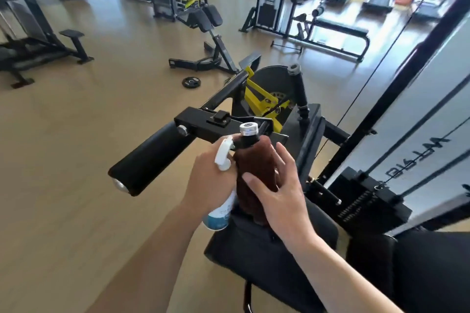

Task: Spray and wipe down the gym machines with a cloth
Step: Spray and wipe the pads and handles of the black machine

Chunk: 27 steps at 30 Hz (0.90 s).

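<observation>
Head view: my left hand (208, 180) grips the spray bottle (220, 208), fingers curled round its neck just below the white trigger (223, 157). My right hand (279, 193) lies with fingers spread and nearly straight on the brown cloth (256, 173), which is draped over the right-hand grip of the machine; the grip's chrome end cap (249, 129) shows above the cloth. Just below both hands is the black seat pad (267, 256).

Recommended procedure, as I judge it: close the right hand round the cloth, then work it along the grip from end cap toward the frame, turning the wrist to cover the whole circumference. Keep the bottle clear and its nozzle pointed away.

Left of the hands, the foam roller pad (150, 157) extends from the black crossbar (203, 124), not yet covered by the cloth. To the right is the weight stack (366, 198) and its white shroud. Farther off: tan floor (76, 122), a loose weight plate (191, 82), benches, and treadmills by bright windows.
</observation>
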Tool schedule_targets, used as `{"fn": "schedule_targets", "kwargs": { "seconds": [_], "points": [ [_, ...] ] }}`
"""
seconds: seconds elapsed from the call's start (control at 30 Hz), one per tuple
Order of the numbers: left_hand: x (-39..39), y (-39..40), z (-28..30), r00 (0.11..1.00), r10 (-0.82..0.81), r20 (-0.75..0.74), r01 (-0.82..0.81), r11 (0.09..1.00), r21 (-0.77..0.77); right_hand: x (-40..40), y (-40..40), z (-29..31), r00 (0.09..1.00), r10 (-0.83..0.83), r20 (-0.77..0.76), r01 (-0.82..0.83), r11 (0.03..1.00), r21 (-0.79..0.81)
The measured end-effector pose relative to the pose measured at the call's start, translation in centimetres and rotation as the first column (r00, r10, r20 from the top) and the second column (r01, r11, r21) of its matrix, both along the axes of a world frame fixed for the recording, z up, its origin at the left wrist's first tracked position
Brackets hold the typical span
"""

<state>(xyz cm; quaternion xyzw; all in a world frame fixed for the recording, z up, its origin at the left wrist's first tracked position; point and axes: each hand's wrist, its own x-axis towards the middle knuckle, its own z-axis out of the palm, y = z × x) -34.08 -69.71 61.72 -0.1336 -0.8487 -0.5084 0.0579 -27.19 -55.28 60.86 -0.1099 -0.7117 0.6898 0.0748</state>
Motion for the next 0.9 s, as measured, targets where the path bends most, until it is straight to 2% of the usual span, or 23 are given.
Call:
{"fn": "schedule_targets", "kwargs": {
  "seconds": [0.07,0.2,0.3,0.43,0.57,0.77,0.83,0.9],
  "points": [
    [-0.3,-0.2,-0.1,0.997,0.071,0.004,-0.071,0.997,0.033,-0.8,-2.0,-0.6,0.994,-0.072,0.079,0.058,0.985,0.162],
    [-0.5,-1.2,0.2,0.996,0.076,0.054,-0.081,0.992,0.098,-2.0,-4.3,-1.1,0.964,-0.263,-0.040,0.261,0.904,0.339],
    [-0.6,-1.6,0.8,0.995,0.096,0.010,-0.096,0.992,0.076,-3.5,-4.3,0.3,0.958,-0.248,-0.146,0.284,0.898,0.337],
    [-1.0,-2.0,1.6,0.984,0.176,0.015,-0.177,0.971,0.164,-6.1,-3.8,3.2,0.957,-0.209,-0.199,0.276,0.869,0.411],
    [0.4,-1.7,1.2,0.976,0.215,0.038,-0.218,0.967,0.131,-4.8,-2.8,2.2,0.973,-0.123,-0.196,0.207,0.843,0.497],
    [1.3,-1.9,1.5,0.980,0.191,0.059,-0.194,0.980,0.040,0.0,0.0,-0.7,0.999,0.013,-0.042,0.014,0.805,0.594],
    [1.9,-1.6,2.8,0.979,0.204,0.027,-0.205,0.978,0.031,1.1,2.2,-0.2,0.997,0.069,0.036,-0.078,0.831,0.551],
    [2.5,-1.2,4.7,0.977,0.210,-0.027,-0.209,0.977,0.032,1.5,4.4,1.6,0.995,0.070,0.070,-0.091,0.919,0.384]
  ]
}}
